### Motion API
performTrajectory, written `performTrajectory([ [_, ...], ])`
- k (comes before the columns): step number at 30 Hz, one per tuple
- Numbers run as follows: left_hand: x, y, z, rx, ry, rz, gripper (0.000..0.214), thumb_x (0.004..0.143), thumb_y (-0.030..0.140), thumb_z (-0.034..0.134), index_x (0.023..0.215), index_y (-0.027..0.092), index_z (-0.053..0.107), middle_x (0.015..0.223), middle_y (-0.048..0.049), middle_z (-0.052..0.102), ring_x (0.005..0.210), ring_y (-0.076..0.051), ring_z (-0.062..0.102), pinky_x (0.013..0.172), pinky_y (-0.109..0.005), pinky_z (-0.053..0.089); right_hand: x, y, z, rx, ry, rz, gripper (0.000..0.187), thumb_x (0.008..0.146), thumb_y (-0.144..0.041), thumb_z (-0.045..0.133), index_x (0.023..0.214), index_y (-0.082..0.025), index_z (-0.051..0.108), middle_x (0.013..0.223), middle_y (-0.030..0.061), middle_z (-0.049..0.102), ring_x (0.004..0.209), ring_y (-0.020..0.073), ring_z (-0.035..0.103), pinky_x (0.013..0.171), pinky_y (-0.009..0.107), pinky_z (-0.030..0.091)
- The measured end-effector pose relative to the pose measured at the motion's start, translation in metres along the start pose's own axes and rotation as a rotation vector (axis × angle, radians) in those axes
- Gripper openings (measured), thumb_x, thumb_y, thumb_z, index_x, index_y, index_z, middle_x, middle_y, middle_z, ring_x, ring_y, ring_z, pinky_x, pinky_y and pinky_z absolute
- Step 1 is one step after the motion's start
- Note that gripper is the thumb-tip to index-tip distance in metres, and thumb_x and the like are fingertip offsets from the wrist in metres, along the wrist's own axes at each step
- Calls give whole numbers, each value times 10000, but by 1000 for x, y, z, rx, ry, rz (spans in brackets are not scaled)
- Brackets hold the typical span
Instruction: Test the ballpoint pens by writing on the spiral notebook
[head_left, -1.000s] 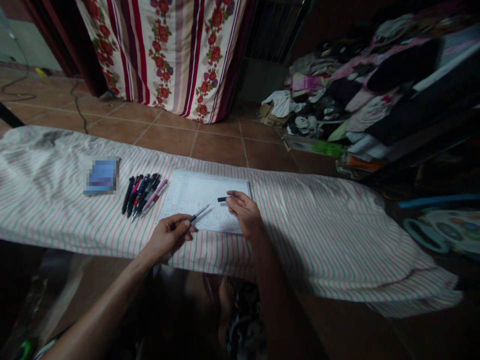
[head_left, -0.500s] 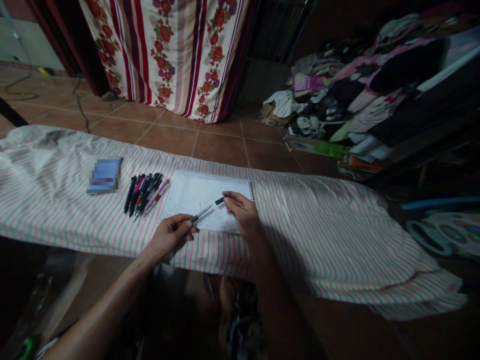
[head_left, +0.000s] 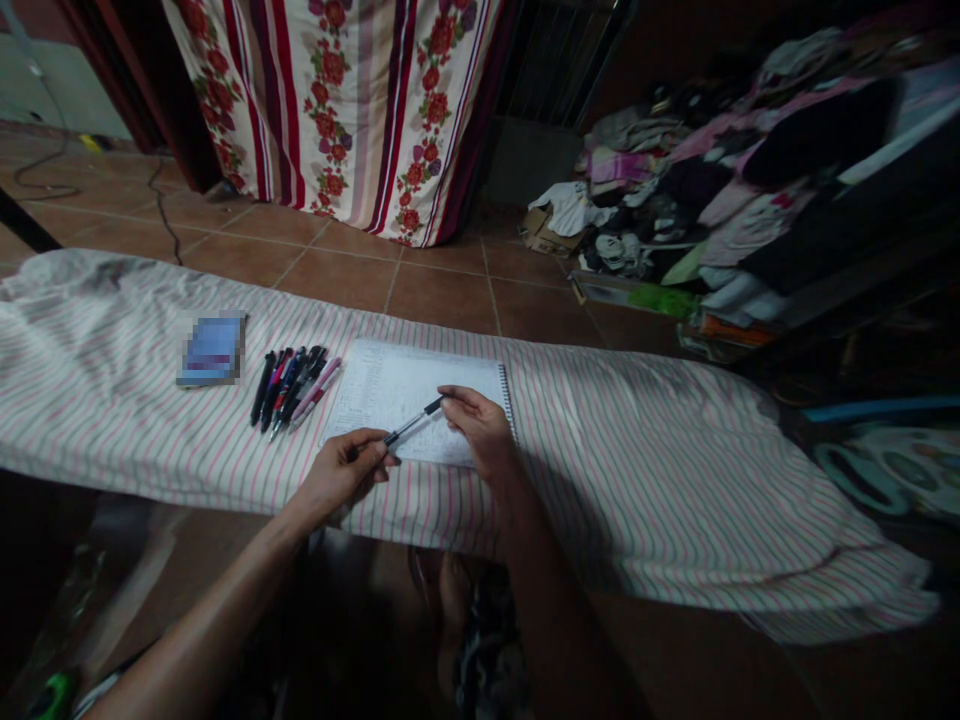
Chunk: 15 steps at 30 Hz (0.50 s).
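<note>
My left hand [head_left: 351, 464] is closed in a pinch around the dark lower end of a slim pen [head_left: 411, 425]. The pen slants up to the right, and its pale, thin middle shows between my hands. In the fingers of my right hand [head_left: 480, 420] is a short black pen cap [head_left: 433, 406], which meets the pen's upper end. How far the cap sits over it is too small to tell. Both hands are above an open spiral notebook [head_left: 367, 385] with writing on its page.
Left of the notebook lies a bunch of several pens [head_left: 289, 388], with a blurred blue rectangular object [head_left: 214, 348] beyond. A striped cloth [head_left: 637, 450] covers the surface. Behind are a floral curtain [head_left: 375, 110] and a heap of clothes [head_left: 675, 180].
My right hand has brought the black cap down-left to the pen, closing the gap between them. My left hand has barely moved.
</note>
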<state>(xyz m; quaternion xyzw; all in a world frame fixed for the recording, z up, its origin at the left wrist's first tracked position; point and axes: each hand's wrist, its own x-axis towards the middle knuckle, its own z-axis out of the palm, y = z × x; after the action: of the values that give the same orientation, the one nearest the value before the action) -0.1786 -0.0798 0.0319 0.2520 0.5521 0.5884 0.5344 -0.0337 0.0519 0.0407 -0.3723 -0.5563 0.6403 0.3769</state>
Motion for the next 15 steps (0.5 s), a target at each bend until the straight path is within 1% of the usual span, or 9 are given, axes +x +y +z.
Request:
performTrajectory([
  [4, 0, 1, 1, 23, -2, 3, 368, 623, 393, 727, 854, 122, 636, 657, -41, 638, 517, -98, 536, 457, -194, 362, -1, 0, 2, -14, -13, 3, 330, 617, -342, 689, 895, -166, 663, 701, 13, 618, 612, 106, 509, 555, 239, 395],
  [8, 0, 2, 1, 42, 1, 10, 402, 604, 421, 732, 850, 119, 633, 651, -41, 635, 518, -102, 540, 478, -208, 383, -2, -1, 4, -22, -12, 18, 333, 615, -342, 688, 899, -170, 663, 738, 28, 633, 644, 119, 527, 558, 241, 400],
  [12, 0, 1, 1, 40, -1, 10, 403, 612, 416, 725, 864, 116, 629, 659, -40, 634, 522, -99, 538, 495, -212, 387, -3, 0, 5, 5, -5, 17, 353, 600, -327, 701, 911, -166, 658, 740, 31, 634, 655, 122, 535, 559, 238, 404],
  [15, 0, 1, 1, 36, 1, 8, 392, 616, 403, 722, 868, 117, 629, 655, -38, 634, 518, -96, 536, 496, -212, 383, -3, 1, 6, 11, -13, 13, 332, 593, -321, 705, 884, -167, 664, 734, 28, 630, 652, 120, 528, 557, 236, 398],
])
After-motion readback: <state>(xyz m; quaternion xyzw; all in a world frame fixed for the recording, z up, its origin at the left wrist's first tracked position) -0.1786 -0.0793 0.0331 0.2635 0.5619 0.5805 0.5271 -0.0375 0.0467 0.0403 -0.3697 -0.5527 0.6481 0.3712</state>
